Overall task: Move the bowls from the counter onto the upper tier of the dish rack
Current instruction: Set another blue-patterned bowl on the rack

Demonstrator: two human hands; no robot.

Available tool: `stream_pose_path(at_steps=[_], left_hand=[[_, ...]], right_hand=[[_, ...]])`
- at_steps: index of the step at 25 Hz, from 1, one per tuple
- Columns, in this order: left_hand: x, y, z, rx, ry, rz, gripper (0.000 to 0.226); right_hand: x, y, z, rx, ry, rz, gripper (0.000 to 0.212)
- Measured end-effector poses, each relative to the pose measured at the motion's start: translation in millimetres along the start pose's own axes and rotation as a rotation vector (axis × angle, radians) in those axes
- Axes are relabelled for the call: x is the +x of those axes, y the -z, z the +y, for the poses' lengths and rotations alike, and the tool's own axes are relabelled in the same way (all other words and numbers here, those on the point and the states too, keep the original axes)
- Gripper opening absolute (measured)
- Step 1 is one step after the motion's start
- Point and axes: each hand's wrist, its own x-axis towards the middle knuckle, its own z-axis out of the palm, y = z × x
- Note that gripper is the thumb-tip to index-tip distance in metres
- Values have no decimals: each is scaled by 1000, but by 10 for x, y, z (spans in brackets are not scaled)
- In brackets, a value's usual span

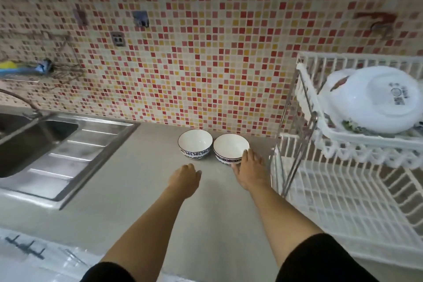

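A: How many things are there?
B: One bench (160, 190), one dish rack (343, 181) with two tiers, two bowls (195, 144) side by side left of the rack.
A: And the hands?
B: Two. The right hand (248, 170) is spread wide, fingers touching the bowl nearest the rack (231, 147). The left hand (184, 178) is loosely curled, holding nothing, just in front of the bowls.
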Motion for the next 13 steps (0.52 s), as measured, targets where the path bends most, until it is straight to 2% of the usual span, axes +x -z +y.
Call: stream_pose_path(at_steps=[4,9,13], left_hand=[[625,-250,85,-52,29,-62,48],[1274,-511,167,-107,32,-136,52],[1613,-702,228,-238,27,-194,52]], right_hand=[[610,-203,24,96,-128,-45,69],[1142,-310,70,212,-320,11,65],[1382,-489,95,320,-453,-62,65]])
